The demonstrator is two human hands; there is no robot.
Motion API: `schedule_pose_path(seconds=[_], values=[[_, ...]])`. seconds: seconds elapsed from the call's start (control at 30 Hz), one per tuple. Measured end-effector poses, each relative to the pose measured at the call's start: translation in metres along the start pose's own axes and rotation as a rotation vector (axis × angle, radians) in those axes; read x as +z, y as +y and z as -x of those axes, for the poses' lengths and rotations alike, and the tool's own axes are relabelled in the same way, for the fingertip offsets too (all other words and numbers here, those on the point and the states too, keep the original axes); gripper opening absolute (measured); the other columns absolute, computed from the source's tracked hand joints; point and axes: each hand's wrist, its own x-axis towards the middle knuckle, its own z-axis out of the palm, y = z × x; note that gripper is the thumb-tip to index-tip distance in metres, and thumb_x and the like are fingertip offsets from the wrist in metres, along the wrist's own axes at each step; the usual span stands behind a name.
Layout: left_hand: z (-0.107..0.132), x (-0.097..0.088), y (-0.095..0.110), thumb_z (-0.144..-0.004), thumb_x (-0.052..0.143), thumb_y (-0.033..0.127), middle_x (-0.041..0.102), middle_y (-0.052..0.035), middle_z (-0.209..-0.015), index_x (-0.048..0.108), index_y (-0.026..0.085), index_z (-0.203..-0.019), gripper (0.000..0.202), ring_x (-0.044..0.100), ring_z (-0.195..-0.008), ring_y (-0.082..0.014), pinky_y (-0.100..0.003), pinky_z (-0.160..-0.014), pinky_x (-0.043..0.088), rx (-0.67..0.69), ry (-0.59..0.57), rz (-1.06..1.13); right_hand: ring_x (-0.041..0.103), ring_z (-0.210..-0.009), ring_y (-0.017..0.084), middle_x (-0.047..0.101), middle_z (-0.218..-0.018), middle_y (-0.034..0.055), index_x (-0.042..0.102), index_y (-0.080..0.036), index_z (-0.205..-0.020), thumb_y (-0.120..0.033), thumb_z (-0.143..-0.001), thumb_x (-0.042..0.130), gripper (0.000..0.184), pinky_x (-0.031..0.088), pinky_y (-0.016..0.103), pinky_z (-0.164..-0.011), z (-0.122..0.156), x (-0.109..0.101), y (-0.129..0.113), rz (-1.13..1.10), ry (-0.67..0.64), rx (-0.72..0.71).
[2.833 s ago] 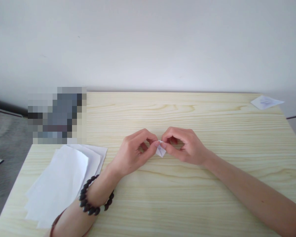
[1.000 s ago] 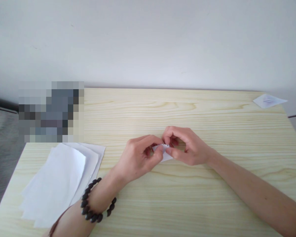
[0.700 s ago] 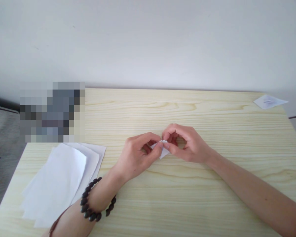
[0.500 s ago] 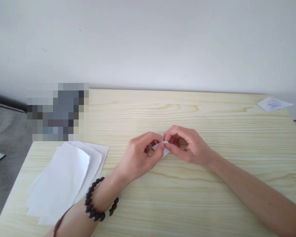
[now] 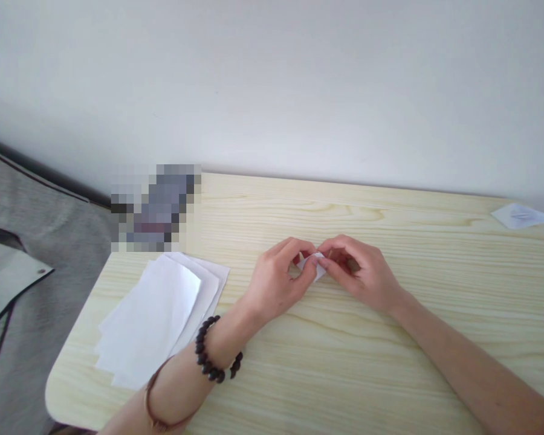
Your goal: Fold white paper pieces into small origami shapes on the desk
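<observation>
Pinching the paper (image 5: 320, 273) in our left hand (image 5: 283, 275) and right hand (image 5: 362, 269), fingertips (image 5: 312, 263) nearly meeting, we are seeing more grey fabric (image 5: 75, 260) at left than before.

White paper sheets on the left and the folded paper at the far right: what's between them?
In the head view, the left hand and right hand are between them, pinching a small folded paper, with the wooden table around.
</observation>
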Motion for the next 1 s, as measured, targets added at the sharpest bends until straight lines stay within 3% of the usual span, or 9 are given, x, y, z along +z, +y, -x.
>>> schedule_pose_path(seconds=[0.13, 0.33, 0.53, 0.87, 1.0], values=[[-0.001, -0.003, -0.005, -0.083, 0.057, 0.017, 0.063, -0.0001, -0.075, 0.062, 0.018, -0.086, 0.006, 0.053, -0.067, -0.0112, -0.022, -0.059, 0.042, -0.027, 0.051, -0.037, 0.043, -0.047, 0.006, 0.055, -0.061, -0.0043, 0.06, -0.019, -0.091, -0.024, -0.088, 0.057, 0.007, 0.034, 0.019, -0.045, -0.011, 0.002, -0.003, 0.035, -0.021, -0.01], [-0.014, -0.002, -0.01, -0.084, 0.053, 0.025, 0.062, -0.0002, -0.074, 0.059, 0.017, -0.082, 0.01, 0.055, -0.065, -0.0108, -0.02, -0.053, 0.042, -0.224, 0.065, 0.228, 0.044, -0.05, 0.007, 0.056, -0.061, -0.0029, 0.062, -0.017, -0.087, -0.029, -0.087, 0.057, 0.013, 0.034, 0.019, -0.044, -0.03, 0.004, -0.002, -0.099, -0.067, 0.04], [-0.033, 0.003, -0.012, -0.084, 0.056, 0.029, 0.063, -0.0026, -0.081, 0.059, 0.017, -0.084, 0.012, 0.058, -0.07, -0.0122, -0.019, -0.052, 0.044, -0.227, -0.027, 0.372, 0.05, -0.056, 0.009, 0.057, -0.07, -0.0006, 0.056, -0.018, -0.083, -0.032, -0.087, 0.056, 0.014, 0.039, 0.019, -0.046, -0.032, 0.002, 0.01, -0.18, 0.046, 0.094], [-0.025, -0.004, -0.011, -0.082, 0.061, 0.03, 0.061, -0.0024, -0.076, 0.058, 0.014, -0.08, 0.016, 0.058, -0.067, -0.0118, -0.021, -0.056, 0.047, -0.213, -0.163, 0.356, 0.04, -0.046, 0.007, 0.048, -0.056, -0.007, 0.053, -0.02, -0.084, -0.028, -0.082, 0.061, 0.012, 0.032, 0.019, -0.043, -0.026, -0.002, 0.008, -0.138, -0.006, 0.066], [-0.026, -0.009, -0.008, -0.082, 0.059, 0.029, 0.059, -0.0008, -0.072, 0.059, 0.014, -0.077, 0.016, 0.052, -0.058, -0.0083, -0.019, -0.051, 0.042, -0.239, -0.202, 0.353, 0.039, -0.048, 0.006, 0.048, -0.058, -0.007, 0.054, -0.02, -0.086, -0.021, -0.079, 0.06, 0.009, 0.032, 0.019, -0.045, -0.025, -0.001, 0.005, -0.114, -0.013, 0.032]])
